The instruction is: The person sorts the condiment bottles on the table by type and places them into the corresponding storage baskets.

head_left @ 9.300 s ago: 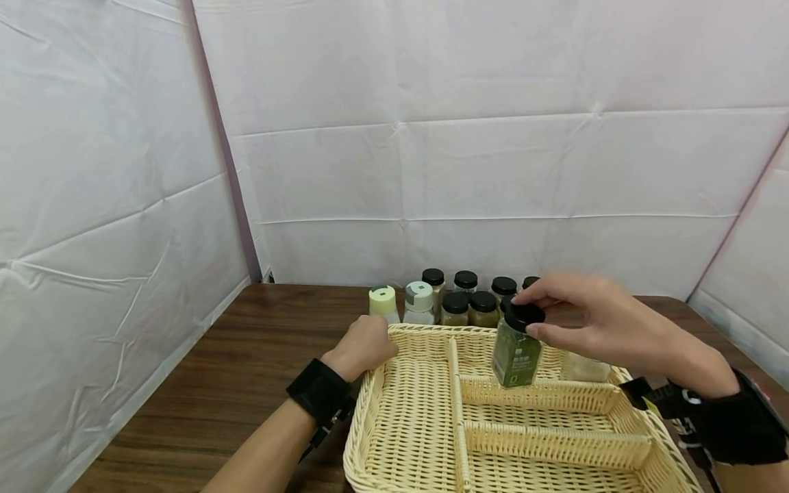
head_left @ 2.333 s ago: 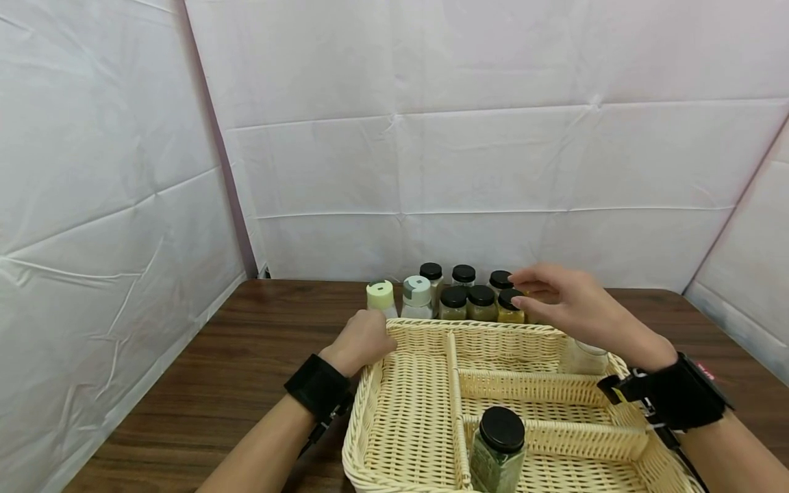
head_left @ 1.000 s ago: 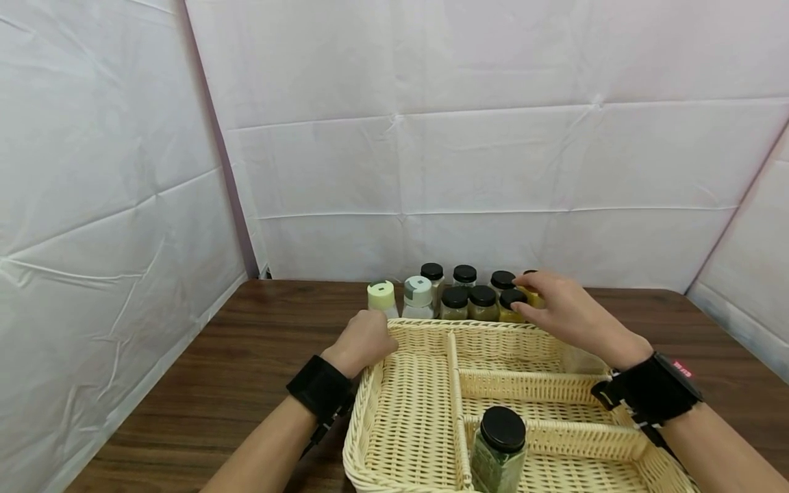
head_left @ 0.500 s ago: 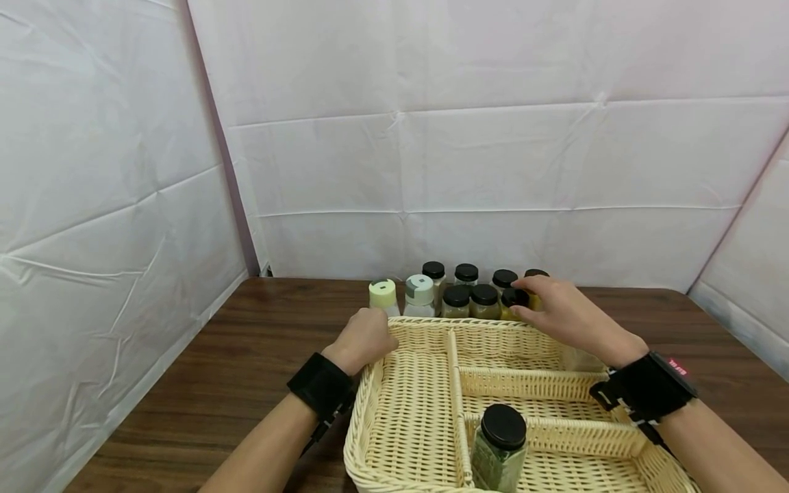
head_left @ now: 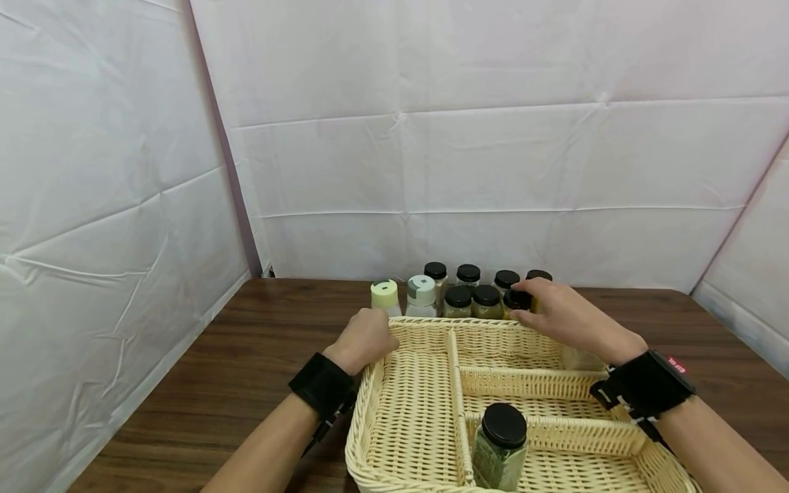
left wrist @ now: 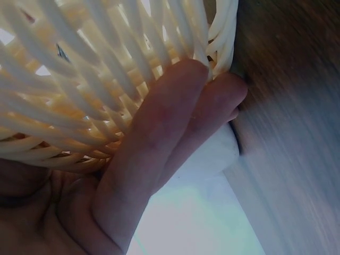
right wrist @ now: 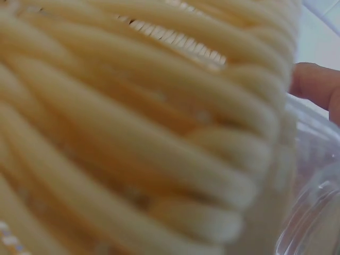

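Observation:
My left hand grips the far left corner of a divided wicker basket; in the left wrist view its fingers curl against the woven wall. Just beyond the basket's far rim, my right hand pinches the black lid of a spice jar with yellow contents, thumb on the near side. Most of that jar is hidden behind rim and hand. A jar of green dried herbs stands upright in the front right compartment. Partly under my right wrist, a pale jar sits in the far right compartment.
Several black-lidded spice jars stand in two rows behind the basket. Left of them are a yellow-capped bottle and a pale green-capped bottle. White sheeting encloses the wooden table at back and sides.
The green herb jar, earlier held over the basket, now stands in the front compartment. My right hand has moved back to the jars and closed its fingertips on the yellow one's lid.

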Available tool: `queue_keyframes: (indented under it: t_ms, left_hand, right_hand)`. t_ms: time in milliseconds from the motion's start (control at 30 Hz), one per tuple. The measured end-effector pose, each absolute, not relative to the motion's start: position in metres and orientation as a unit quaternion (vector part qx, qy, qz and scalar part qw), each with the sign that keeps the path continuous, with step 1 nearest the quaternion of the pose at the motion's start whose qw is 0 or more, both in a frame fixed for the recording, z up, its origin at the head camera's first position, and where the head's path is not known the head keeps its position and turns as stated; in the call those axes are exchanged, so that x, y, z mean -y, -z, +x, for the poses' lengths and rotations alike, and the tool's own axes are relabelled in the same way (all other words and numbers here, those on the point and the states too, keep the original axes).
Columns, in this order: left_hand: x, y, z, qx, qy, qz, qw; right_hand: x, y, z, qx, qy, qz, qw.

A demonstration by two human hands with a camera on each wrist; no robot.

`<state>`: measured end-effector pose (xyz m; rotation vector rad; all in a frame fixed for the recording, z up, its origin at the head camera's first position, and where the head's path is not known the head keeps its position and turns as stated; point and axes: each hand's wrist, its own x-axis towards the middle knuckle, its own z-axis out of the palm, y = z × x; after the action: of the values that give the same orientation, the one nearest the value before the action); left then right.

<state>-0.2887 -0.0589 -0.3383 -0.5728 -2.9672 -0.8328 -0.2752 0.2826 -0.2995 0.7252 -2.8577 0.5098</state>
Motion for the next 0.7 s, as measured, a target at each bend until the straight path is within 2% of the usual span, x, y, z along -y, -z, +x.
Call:
queue_keyframes:
  t_ms: [267,700]
  left_hand:
    - [0.0598,0.3389,-0.2887,0.948,0.259,-0.183,0.011]
    - [0.0595,0.3388,-0.289,0.953,0.244,-0.181,-0.001]
  right_hand:
    - [-0.2849,0.2989,-0.2782,0.951,-0.163,0.245,0.096]
    - [-0.283,0.302,-0.2803,0.95,-0.166,0.246,0.097]
